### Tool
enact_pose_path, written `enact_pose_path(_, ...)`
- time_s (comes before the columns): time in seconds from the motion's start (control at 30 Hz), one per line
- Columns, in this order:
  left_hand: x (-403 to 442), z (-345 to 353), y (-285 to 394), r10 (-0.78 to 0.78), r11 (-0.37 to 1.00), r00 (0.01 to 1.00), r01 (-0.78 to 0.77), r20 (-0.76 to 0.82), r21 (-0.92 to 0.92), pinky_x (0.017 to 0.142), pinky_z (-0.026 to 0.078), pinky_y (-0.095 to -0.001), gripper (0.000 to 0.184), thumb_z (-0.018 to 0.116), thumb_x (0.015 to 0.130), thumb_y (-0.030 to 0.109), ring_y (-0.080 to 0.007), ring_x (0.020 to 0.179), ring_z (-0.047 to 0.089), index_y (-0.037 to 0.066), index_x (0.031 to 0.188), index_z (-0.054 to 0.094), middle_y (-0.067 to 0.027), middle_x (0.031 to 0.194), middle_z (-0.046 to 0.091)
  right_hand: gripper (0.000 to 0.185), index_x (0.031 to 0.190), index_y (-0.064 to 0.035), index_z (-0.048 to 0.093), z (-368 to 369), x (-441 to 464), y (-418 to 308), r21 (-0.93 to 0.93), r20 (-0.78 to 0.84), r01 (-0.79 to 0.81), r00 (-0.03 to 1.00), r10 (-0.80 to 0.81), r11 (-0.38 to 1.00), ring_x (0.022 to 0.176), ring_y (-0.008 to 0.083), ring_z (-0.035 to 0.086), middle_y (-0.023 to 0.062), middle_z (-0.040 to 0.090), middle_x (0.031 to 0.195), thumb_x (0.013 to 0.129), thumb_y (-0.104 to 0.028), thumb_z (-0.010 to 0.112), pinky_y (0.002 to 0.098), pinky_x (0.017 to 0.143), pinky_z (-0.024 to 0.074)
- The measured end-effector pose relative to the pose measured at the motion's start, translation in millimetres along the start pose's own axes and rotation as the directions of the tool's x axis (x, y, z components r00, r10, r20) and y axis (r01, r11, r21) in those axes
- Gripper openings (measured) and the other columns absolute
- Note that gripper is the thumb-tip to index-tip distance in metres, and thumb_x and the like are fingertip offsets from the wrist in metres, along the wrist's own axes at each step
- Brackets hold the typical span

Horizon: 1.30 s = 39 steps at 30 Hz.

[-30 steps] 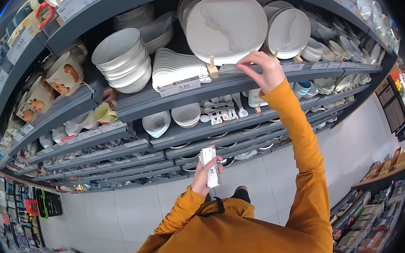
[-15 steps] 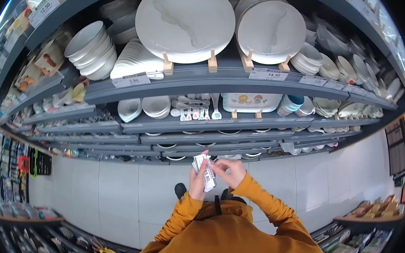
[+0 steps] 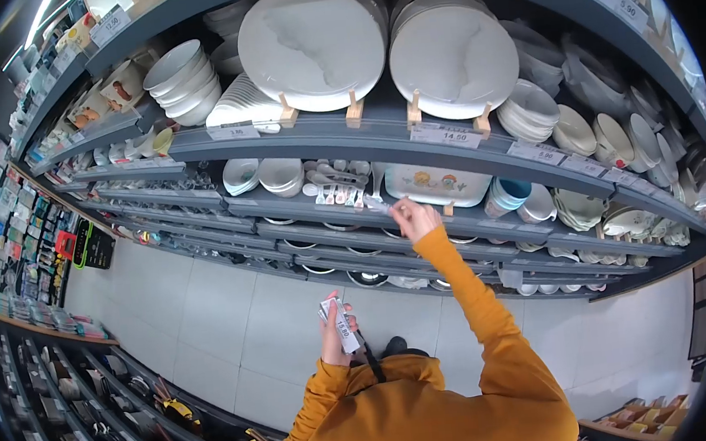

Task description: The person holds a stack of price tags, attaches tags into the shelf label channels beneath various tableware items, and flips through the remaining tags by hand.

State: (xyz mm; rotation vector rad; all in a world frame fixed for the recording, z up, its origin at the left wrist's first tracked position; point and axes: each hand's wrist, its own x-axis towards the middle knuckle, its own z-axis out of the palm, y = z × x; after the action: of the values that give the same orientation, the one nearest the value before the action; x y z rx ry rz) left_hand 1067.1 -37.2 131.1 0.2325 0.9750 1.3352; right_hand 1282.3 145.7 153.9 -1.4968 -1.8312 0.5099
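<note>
My left hand (image 3: 332,331) is closed around a stack of price tags (image 3: 344,329), held low over the floor; the top one reads 15.80. Reaching forward, my right hand (image 3: 417,218) pinches a small pale price tag (image 3: 378,206) at the front edge of the second shelf. White spoons (image 3: 339,190) lie just behind and left of that tag. A decorated rectangular tray (image 3: 438,181) leans on wooden stands right behind my right hand. Whether the tag touches the shelf edge is hard to tell.
Above stand large oval plates (image 3: 313,48) and round plates (image 3: 454,60) on wooden stands, beside stacked white bowls (image 3: 183,82). Blue cups (image 3: 508,193) stand right of the tray. A lower rack of goods (image 3: 118,409) is behind me to the left. Pale tiles (image 3: 235,315) cover the aisle.
My right hand has left the stack and moved forward to the second shelf with a tag. My left hand keeps the stack, slightly lower in view. The view has turned.
</note>
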Motion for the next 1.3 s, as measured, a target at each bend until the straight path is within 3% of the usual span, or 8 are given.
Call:
enact_pose_path(0.1, 8.3, 14.1, -4.8, 0.065, 0.998, 0.998, -0.065, 0.005, -0.017, 0.051, 0.037, -0.0187, 0.043, 0.056, 0.095, 0.029, -0.0064, 0.066, 0.048, 0.010, 0.131, 0.042, -0.0019, 0.086, 0.053, 0.023, 0.080, -0.0081, 0.058, -7.0, -41.8, -13.9, 0.664, 0.392, -0.414, 0.902, 0.181, 0.623, 0.039, 0.0100, 0.051, 0.0027, 0.053, 0.047, 0.094, -0.026, 0.058, 0.0245, 0.037, 0.0373)
enact_pose_path(0.33, 16.3, 41.8, -35.6, -0.173, 0.977, 0.959, 0.138, 0.226, 0.163, 0.067, 0.047, -0.0230, 0.036, 0.054, 0.095, 0.018, -0.0087, 0.080, 0.058, 0.009, 0.130, 0.048, -0.0019, 0.089, 0.057, 0.023, 0.088, -0.0066, 0.062, -9.8, -155.0, -40.5, 0.531, 0.647, -0.638, 0.731, 0.220, 0.559, 0.042, 0.0051, 0.048, 0.0008, 0.054, 0.049, 0.091, -0.029, 0.064, 0.0221, 0.040, 0.0354)
enact_pose_path(0.5, 18.9, 56.8, -44.0, -0.260, 0.960, 0.942, 0.229, 0.211, 0.162, 0.068, 0.049, -0.0256, 0.038, 0.052, 0.095, 0.014, -0.0138, 0.079, 0.059, 0.008, 0.132, 0.044, -0.0041, 0.088, 0.057, 0.020, 0.081, -0.0041, 0.068, -105.0, -115.3, -39.5, 0.262, 0.178, -0.260, 0.960, 0.218, 0.929, 0.055, 0.0100, 0.060, 0.0041, 0.067, 0.094, 0.087, -0.023, 0.067, 0.0249, 0.054, 0.0479)
enact_pose_path(0.53, 17.1, 60.3, -44.3, -0.273, 0.957, 0.940, 0.245, 0.205, 0.155, 0.068, 0.049, -0.0255, 0.040, 0.051, 0.095, 0.014, -0.0147, 0.080, 0.058, 0.008, 0.134, 0.042, -0.0044, 0.086, 0.056, 0.028, 0.096, -0.0077, 0.063, -132.9, -99.8, -34.2, 0.135, -0.089, -0.006, 0.996, 0.018, 0.991, 0.052, 0.0163, 0.061, 0.0057, 0.067, 0.069, 0.088, -0.035, 0.063, 0.0306, 0.051, 0.0467)
enact_pose_path(0.67, 11.1, 75.4, -47.3, -0.327, 0.944, 0.893, 0.293, 0.310, 0.152, 0.062, 0.048, -0.0260, 0.041, 0.050, 0.096, 0.015, -0.0151, 0.073, 0.055, 0.012, 0.136, 0.039, -0.0058, 0.089, 0.055, 0.024, 0.105, -0.0099, 0.062, -229.0, -45.6, -53.6, -0.162, -0.502, 0.001, 0.861, -0.084, 0.987, 0.048, 0.0165, 0.058, 0.0030, 0.060, 0.058, 0.086, -0.023, 0.067, 0.0292, 0.048, 0.0434)
enact_pose_path(0.9, -0.1, 88.3, -62.4, -0.441, 0.896, 0.815, 0.423, 0.376, 0.135, 0.059, 0.046, -0.0254, 0.034, 0.046, 0.099, 0.020, -0.0135, 0.068, 0.051, 0.013, 0.131, 0.044, -0.0058, 0.090, 0.054, 0.023, 0.102, -0.0119, 0.064, -261.7, -14.4, -32.5, -0.294, -0.390, -0.110, 0.921, -0.014, 0.950, 0.046, 0.0153, 0.059, -0.0002, 0.062, 0.056, 0.086, -0.028, 0.066, 0.0287, 0.047, 0.0430)
enact_pose_path(1.2, -11.1, 103.6, -56.5, -0.316, 0.949, 0.879, 0.289, 0.358, 0.128, 0.050, 0.040, -0.0242, 0.039, 0.048, 0.098, 0.033, -0.0116, 0.060, 0.050, 0.011, 0.130, 0.044, -0.0047, 0.087, 0.053, 0.017, 0.090, -0.0017, 0.064, -283.0, -28.1, -53.1, 0.118, -0.406, 0.045, 0.914, 0.007, 0.992, 0.042, 0.0043, 0.048, 0.0009, 0.057, 0.051, 0.088, -0.018, 0.066, 0.0208, 0.040, 0.0338)
enact_pose_path(1.3, -13.9, 104.1, -56.9, -0.249, 0.967, 0.908, 0.217, 0.338, 0.130, 0.051, 0.037, -0.0232, 0.040, 0.049, 0.098, 0.031, -0.0093, 0.061, 0.047, 0.011, 0.131, 0.042, -0.0034, 0.090, 0.051, 0.016, 0.082, -0.0052, 0.063, -241.5, -80.7, -57.4, 0.545, -0.131, -0.174, 0.949, 0.288, 0.820, 0.040, 0.0048, 0.047, -0.0007, 0.054, 0.049, 0.089, -0.020, 0.065, 0.0211, 0.038, 0.0332)
